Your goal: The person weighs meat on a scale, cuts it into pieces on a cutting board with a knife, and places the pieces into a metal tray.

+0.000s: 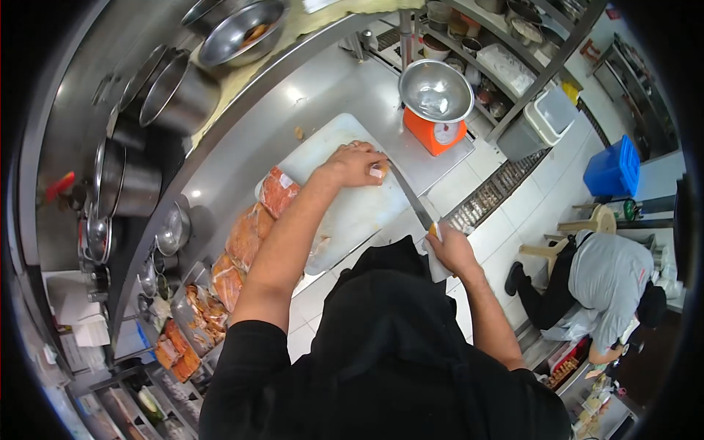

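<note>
A long knife [411,196] is in my right hand [453,251], whose fingers wrap round its yellowish handle. The blade reaches up and left over the edge of the white cutting board [345,220]. My left hand [353,163] rests on the board with its fingers curled over a small pale brown piece [379,170] close to the blade's tip. What that piece is, I cannot make out. Beside my left forearm lie plastic-wrapped packs of orange-red meat [279,192], the nearest overlapping the board's left edge. Something white [438,265] hangs below my right hand.
An orange scale [434,132] bearing a steel bowl [437,89] stands past the board. A tray of cooked-looking pieces [205,312] sits lower left. Pots [180,92] line the shelf at left. A person in grey [609,268] bends over at right, near a blue bin [612,169].
</note>
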A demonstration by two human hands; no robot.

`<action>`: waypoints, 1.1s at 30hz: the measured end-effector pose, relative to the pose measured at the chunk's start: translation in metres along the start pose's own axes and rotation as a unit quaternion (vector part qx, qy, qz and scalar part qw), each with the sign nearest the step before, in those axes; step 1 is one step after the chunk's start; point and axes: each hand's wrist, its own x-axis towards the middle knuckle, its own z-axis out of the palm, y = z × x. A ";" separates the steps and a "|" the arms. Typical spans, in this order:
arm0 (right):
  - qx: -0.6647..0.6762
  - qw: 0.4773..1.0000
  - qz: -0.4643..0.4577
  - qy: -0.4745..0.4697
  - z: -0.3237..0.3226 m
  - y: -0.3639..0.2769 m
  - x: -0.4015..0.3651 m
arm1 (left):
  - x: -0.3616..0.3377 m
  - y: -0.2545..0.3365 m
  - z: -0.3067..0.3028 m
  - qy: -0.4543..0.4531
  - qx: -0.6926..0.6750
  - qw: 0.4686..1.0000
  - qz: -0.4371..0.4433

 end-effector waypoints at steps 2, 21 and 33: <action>0.003 1.000 -0.009 -0.011 -0.001 0.009 0.005 | -0.004 0.000 -0.004 0.000 -0.004 0.999 -0.043; 0.003 0.994 -0.070 -0.082 -0.013 0.009 0.047 | -0.044 -0.025 0.064 0.466 -0.215 0.803 -0.303; -0.021 0.993 -0.088 -0.070 0.011 -0.006 0.066 | -0.334 -0.073 0.068 0.748 -0.427 0.406 -0.307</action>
